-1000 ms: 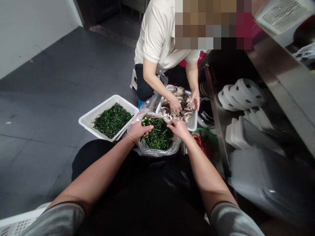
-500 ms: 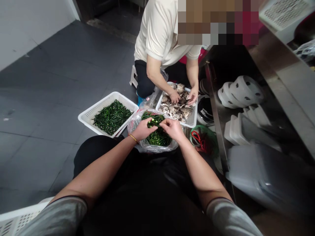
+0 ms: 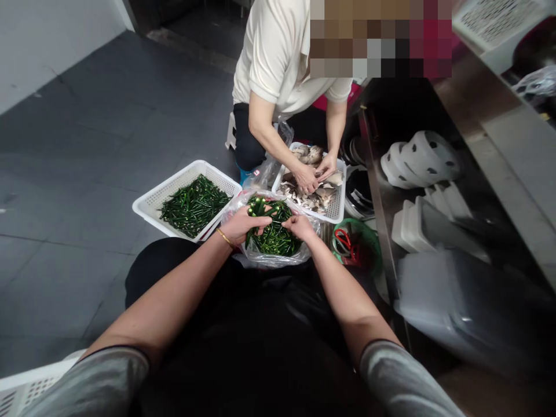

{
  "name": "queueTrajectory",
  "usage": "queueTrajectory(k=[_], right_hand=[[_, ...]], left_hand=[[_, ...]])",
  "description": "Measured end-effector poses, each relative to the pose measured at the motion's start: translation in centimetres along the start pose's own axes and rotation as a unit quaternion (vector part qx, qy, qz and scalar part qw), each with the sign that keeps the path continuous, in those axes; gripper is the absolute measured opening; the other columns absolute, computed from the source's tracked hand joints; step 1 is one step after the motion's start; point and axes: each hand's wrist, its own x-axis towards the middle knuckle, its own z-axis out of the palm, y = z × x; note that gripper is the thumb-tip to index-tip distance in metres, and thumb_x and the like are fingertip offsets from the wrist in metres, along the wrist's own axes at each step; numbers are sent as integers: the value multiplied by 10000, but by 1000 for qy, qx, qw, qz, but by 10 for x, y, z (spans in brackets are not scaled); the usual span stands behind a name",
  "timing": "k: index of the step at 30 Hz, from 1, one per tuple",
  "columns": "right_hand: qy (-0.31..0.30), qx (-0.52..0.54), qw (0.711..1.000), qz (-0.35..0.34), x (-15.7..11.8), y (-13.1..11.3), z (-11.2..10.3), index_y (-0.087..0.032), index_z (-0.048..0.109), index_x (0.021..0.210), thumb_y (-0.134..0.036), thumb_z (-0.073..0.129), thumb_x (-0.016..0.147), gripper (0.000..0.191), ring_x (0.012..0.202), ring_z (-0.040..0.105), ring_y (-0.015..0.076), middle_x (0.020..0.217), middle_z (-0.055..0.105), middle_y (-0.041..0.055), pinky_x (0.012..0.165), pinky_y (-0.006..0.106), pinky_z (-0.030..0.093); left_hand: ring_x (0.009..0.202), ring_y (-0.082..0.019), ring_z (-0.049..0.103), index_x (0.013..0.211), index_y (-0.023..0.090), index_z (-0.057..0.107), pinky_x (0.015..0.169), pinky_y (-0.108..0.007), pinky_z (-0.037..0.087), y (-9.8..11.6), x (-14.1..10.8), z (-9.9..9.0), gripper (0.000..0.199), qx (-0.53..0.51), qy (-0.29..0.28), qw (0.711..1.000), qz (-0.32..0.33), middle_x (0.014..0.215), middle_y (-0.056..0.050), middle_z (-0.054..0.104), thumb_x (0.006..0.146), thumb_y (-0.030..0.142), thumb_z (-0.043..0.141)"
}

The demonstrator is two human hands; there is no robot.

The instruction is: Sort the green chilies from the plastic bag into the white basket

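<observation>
Over an opened clear plastic bag [image 3: 260,259] full of green chilies [image 3: 278,238], both my hands work close together. My left hand [image 3: 244,225] is closed around a small bunch of green chilies [image 3: 259,207], thumb laid across them. A hand's width to the right, my right hand [image 3: 299,226] pinches with thumb and forefinger at a chili's thin end; the tip is too small to make out clearly. Left of the bag, a white perforated basket [image 3: 145,209] holds a heap of long green chilies [image 3: 193,205].
Opposite me a person in a pale shirt [image 3: 273,58] handles mushrooms [image 3: 313,194] in another white basket [image 3: 342,202]. Right of the bag stands a green container [image 3: 372,246] with red-handled scissors [image 3: 347,240]. White stacked containers [image 3: 421,159] fill a low shelf at right.
My left hand has turned and shows more of its chili bunch. My right hand has dropped slightly, still pinching. The other person's hands have come together over the mushrooms.
</observation>
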Motion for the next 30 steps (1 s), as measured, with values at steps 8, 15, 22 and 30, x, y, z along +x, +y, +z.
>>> queueTrajectory(k=[8,15,22,30], right_hand=[[128,44,973,-189,-39,-44,-24,-196,524,614,-367,550,764,229,565,500,127,567,526,-14,581,245,419],[24,307,936,-171,-56,-60,-14,-209,507,684,-485,504,794,297,449,418,103,570,501,-22,467,250,431],[23,-105,988,-115,-29,-13,-7,-191,629,963,-342,719,698,318,741,620,178,869,670,58,697,299,476],[106,-126,966,-200,-47,-28,-17,-186,663,834,-263,586,833,110,772,629,180,815,685,47,745,286,466]], left_hand=[[576,-93,555,781,120,584,554,-227,448,-15,10,6,334,28,104,994,6,710,-22,641,553,236,800],[511,-109,548,777,168,541,550,-245,447,-13,0,14,313,98,-15,994,44,589,27,587,580,204,781],[446,-108,523,827,139,590,437,-203,352,-5,2,1,277,38,45,998,-1,520,20,560,610,221,740],[492,-123,565,655,115,580,423,-212,401,-17,2,5,221,-22,86,990,-105,580,-55,607,598,202,774]])
